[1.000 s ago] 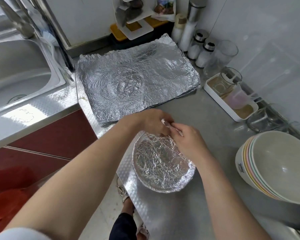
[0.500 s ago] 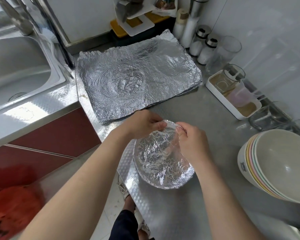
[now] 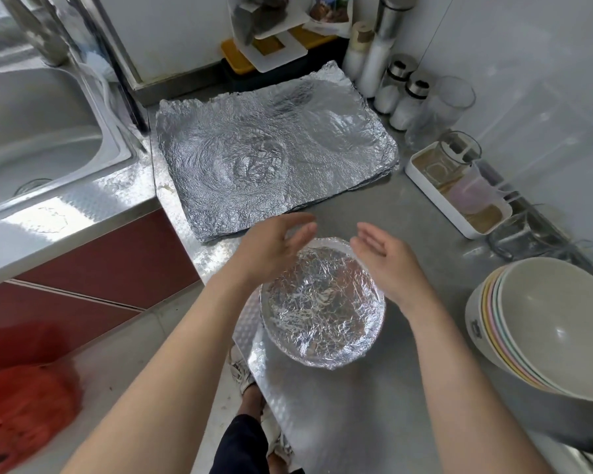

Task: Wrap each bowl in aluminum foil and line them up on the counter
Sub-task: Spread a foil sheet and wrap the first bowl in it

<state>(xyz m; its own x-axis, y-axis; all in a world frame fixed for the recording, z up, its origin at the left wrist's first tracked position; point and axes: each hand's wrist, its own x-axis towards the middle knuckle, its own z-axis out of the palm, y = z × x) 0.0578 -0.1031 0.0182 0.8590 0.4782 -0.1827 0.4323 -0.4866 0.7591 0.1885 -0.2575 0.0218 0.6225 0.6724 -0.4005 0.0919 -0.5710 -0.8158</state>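
Both bare forearms reach forward, converging, with the left hand [image 3: 274,247] and the right hand [image 3: 387,258] held apart, palms turned toward each other, fingers straight and relaxed, gripping nothing.

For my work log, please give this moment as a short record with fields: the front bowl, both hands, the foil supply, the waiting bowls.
front bowl: round bowl lined with crinkled aluminium foil, standing on the grey steel counter near its front edge
left hand: open, over the bowl's far left rim, holds nothing
right hand: open, over the far right rim, holds nothing
foil supply: flat stack of silver foil sheets, behind the bowl
waiting bowls: stack of bare cream bowls with pastel rims, tilted, at the right
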